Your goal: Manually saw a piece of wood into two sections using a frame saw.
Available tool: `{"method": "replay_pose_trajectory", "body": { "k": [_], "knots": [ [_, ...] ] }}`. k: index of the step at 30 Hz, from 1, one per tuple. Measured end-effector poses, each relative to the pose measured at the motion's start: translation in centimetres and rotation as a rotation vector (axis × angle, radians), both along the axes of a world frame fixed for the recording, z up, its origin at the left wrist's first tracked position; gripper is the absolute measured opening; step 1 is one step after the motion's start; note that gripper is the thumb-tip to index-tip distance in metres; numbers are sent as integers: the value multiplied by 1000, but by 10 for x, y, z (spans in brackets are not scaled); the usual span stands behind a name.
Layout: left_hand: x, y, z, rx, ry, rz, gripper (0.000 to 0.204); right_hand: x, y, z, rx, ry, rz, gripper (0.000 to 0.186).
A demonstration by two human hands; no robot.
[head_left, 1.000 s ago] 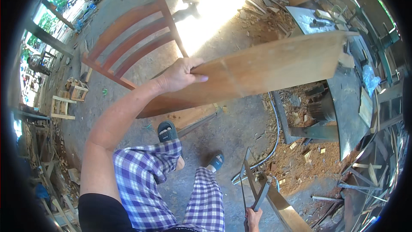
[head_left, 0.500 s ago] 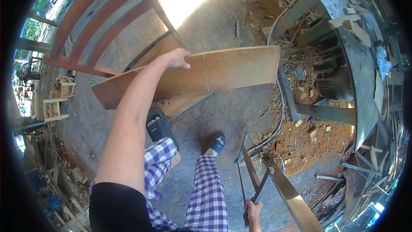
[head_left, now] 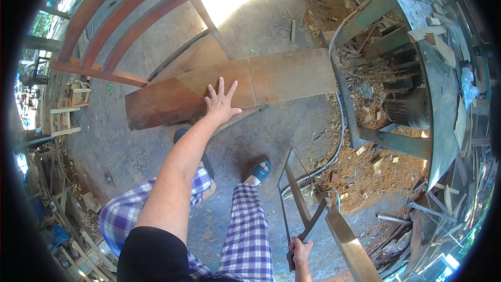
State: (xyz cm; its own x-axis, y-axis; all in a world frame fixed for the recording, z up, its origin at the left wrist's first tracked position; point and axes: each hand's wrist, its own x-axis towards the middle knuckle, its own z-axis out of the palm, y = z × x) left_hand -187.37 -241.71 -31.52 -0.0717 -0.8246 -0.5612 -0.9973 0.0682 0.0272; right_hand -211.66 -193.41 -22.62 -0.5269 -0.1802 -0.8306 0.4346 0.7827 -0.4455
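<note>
A long brown wooden board lies slantwise in front of me, on top of another wooden piece. My left hand is open, palm down on the board's near side with its fingers spread. A thin line crosses the board's face to the right of that hand. Low at the right, my right hand is closed around the end of a frame saw, which has a wooden frame and stands apart from the board. My foot in a dark sandal is partly hidden beneath the board's near edge.
A reddish slatted wooden frame stands at the far left. To the right is a metal-topped machine table with a motor below. A pale cable curves over the floor, among sawdust and offcuts. A wooden beam lies beside the saw.
My left hand has gone from gripping the board's far edge to lying flat on its face. The board has tipped down flatter. The saw has shifted slightly left and up in view.
</note>
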Motion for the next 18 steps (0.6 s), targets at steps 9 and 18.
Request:
{"method": "replay_pose_trajectory", "body": {
  "k": [9,18],
  "knots": [
    [33,-66,98,260,193,-171,37,-5,-24,89,-273,105,60,16],
    [98,-75,176,230,315,-283,30,-24,-93,178,-517,426,132,17]
  ]
}}
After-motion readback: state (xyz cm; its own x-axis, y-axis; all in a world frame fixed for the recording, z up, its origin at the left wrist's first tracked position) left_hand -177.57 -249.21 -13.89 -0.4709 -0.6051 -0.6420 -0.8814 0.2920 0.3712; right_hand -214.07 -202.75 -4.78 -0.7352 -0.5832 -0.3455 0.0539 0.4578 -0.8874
